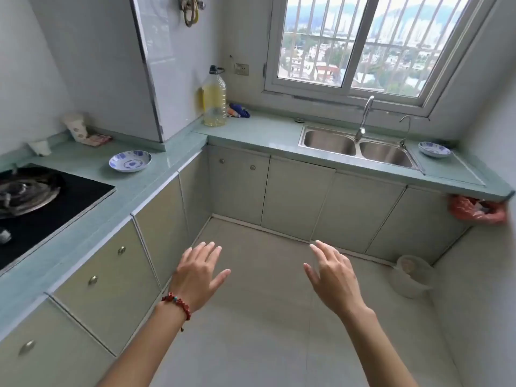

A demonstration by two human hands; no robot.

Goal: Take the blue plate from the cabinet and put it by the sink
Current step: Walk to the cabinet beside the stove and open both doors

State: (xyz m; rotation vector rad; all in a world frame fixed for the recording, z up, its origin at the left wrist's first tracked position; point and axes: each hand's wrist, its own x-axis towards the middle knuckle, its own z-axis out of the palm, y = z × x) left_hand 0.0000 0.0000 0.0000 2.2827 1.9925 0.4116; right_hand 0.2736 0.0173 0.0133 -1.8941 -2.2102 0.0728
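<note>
While both hands, left hand and right hand, hover spread and empty, one blue plate rests just right of the sink. Another blue-patterned plate lies well left of the sink.

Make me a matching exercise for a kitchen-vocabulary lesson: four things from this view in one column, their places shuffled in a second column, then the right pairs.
Things:
1. oil bottle
2. red plastic bag
3. gas burner
4. tap

Places:
A. hanging under the right end of the counter
B. over the double sink
C. in the counter corner beside the window
D. in the black hob on the left

Pairs: 1-C, 2-A, 3-D, 4-B
</note>
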